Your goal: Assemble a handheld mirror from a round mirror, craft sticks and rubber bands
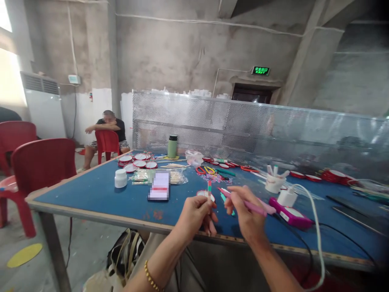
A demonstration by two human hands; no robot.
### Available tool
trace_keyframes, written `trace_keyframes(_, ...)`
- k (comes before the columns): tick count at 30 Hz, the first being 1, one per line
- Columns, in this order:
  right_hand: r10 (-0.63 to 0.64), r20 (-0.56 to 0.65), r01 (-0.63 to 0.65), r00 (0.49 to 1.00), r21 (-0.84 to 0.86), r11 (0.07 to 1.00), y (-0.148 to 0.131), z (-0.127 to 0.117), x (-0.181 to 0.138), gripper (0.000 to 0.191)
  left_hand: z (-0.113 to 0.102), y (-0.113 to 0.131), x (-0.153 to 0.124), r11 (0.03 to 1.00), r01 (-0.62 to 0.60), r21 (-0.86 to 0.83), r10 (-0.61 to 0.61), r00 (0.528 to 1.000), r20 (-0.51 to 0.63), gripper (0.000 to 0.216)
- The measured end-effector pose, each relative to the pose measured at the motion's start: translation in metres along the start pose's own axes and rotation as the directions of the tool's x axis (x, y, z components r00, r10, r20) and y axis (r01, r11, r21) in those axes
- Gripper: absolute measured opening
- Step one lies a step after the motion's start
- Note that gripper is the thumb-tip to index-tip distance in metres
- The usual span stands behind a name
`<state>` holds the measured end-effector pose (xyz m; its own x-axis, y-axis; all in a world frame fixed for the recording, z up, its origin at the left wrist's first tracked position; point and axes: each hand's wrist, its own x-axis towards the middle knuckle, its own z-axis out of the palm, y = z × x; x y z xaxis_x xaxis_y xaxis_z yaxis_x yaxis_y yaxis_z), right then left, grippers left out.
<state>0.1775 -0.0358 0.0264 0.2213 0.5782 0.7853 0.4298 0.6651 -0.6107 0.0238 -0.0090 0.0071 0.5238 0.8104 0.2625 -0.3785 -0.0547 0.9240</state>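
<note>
My left hand (197, 213) is pinched around a thin wooden stick (209, 190) that stands upright with red, green and white bands near its top. My right hand (246, 213) grips a pink marker-like pen (254, 208), its narrow tip pointing left toward the stick but apart from it. Just behind my left hand lies a round white disc with a red rim (201, 193), partly hidden by the fingers. A turquoise pen-like piece (223, 197) is on the table between my hands, partly covered by the right one.
On the blue table (91, 194) are a phone (159, 185), white jar (120, 179), green bottle (172, 147), scissors (209, 170), white cup of markers (275, 183) and purple box with cables (291, 217). A perforated metal panel (188, 121) stands behind. Someone sits on a red chair (107, 142).
</note>
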Motion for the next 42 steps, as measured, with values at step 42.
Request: trace_keyframes(42, 0.292, 0.267, 0.023, 0.918, -0.772, 0.635, 0.010, -0.069, 0.055, 0.034, -0.009, -0.008, -0.014, 0.863, -0.028, 0.505, 0.097, 0.989, -0.111, 0.025)
